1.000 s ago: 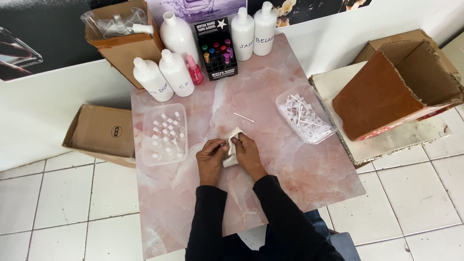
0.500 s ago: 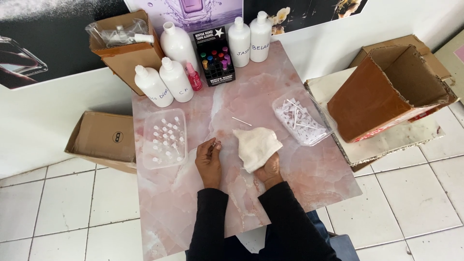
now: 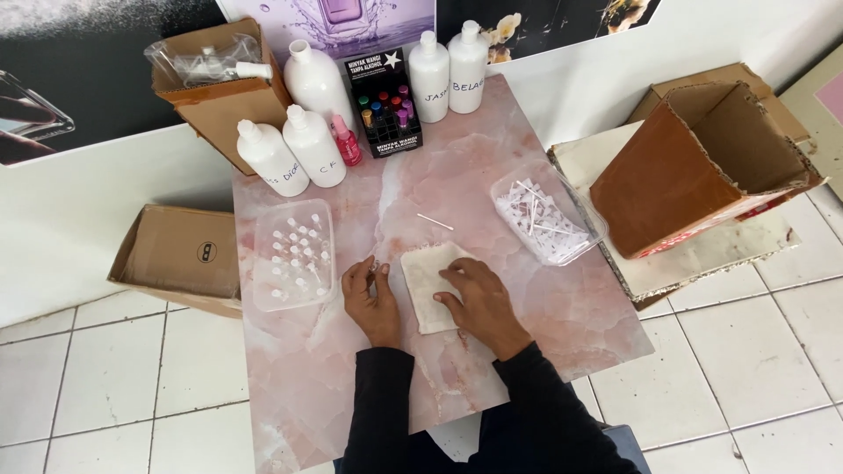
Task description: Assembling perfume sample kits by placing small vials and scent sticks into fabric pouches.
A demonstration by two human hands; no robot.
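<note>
A cloth (image 3: 428, 283) lies flat on the pink table (image 3: 544, 316), under the right hand (image 3: 474, 298), whose fingers press it open-palmed. Just left, the left hand (image 3: 371, 294) pinches a small vial (image 3: 378, 266). A tray (image 3: 294, 254) of vials sits further left.

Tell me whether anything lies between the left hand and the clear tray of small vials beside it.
Nothing visible does. The left hand rests on the pink tabletop just right of the clear tray, with only bare marble between. The right hand presses the cloth on the other side.
</note>
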